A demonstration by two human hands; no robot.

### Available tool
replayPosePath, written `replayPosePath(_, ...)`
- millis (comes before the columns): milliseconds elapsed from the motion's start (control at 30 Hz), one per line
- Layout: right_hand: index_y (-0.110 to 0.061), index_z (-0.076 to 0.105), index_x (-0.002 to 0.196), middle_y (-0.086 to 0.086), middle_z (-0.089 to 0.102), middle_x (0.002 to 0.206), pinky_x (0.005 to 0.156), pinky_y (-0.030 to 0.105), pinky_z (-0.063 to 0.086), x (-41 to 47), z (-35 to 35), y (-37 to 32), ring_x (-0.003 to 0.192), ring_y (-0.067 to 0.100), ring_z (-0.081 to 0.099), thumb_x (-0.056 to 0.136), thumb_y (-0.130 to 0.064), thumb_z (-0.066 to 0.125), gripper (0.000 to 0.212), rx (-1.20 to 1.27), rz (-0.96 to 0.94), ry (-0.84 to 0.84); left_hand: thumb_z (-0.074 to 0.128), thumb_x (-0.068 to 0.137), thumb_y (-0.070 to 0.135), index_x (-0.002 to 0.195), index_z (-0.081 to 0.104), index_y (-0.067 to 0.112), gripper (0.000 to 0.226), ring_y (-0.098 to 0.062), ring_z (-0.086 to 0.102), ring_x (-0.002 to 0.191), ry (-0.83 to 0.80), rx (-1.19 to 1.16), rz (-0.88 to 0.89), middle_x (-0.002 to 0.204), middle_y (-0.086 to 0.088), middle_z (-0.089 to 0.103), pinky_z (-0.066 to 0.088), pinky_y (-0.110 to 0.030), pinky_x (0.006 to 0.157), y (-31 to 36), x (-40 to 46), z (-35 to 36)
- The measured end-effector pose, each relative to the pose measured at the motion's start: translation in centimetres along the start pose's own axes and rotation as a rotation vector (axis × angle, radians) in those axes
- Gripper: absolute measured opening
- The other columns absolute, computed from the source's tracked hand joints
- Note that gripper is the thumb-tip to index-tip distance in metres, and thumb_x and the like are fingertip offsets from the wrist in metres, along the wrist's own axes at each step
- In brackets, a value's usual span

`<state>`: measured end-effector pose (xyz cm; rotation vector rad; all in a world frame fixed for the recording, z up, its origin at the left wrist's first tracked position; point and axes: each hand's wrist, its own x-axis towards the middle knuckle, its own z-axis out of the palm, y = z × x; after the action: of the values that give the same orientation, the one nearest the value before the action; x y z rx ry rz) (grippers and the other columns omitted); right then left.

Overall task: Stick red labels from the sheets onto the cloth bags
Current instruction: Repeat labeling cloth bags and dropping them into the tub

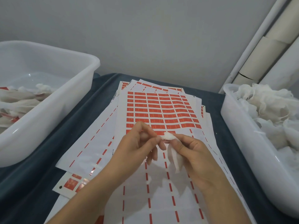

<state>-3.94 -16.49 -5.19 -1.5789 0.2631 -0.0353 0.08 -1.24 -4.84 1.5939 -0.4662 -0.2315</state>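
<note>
A small white cloth bag [175, 156] hangs between my two hands above the label sheets. My right hand [192, 152] pinches the bag's gathered top with thumb and fingers curled round it. My left hand [140, 143] pinches the same bunched top from the left side. Under the hands lies the top sheet of red labels [161, 110], its far half filled with rows of red labels and its near half peeled, leaving only thin red strips. No loose label is visible on my fingers.
A white tub [48, 101] at the left holds bags with red labels on them. A white tub [239, 135] at the right is heaped with plain cloth bags [267, 110]. More sheets are stacked on the dark blue table cover [90, 109]. Cardboard tubes [265, 50] lean at the back right.
</note>
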Motion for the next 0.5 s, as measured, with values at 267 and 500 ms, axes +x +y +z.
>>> replayPosePath(267,-0.027,0.077,0.086,-0.002,0.071,0.089,0.078,0.029,0.052,-0.6,0.7,-0.3,0.082,0.013,0.068,0.074,-0.025,0.060,0.021,0.405,0.224,-0.300,0.050,0.086,0.026,0.092,0.043,0.028,0.009,0.005,0.061,0.072,0.071,0.009,0.020,0.086,0.024,0.065,0.045,-0.009,0.053,-0.4,0.0,0.2)
replayPosePath(500,-0.038,0.072,0.084,-0.020,0.067,0.103,0.085,0.020,0.051,-0.7,1.4,-0.5,0.099,0.012,0.062,0.072,-0.047,0.054,0.024,0.044,0.046,-0.078,0.059,0.061,0.052,0.105,0.049,0.038,0.047,-0.010,0.063,0.084,0.098,-0.229,-0.178,0.103,0.021,0.058,0.053,-0.018,0.063,0.0,0.2,-0.1)
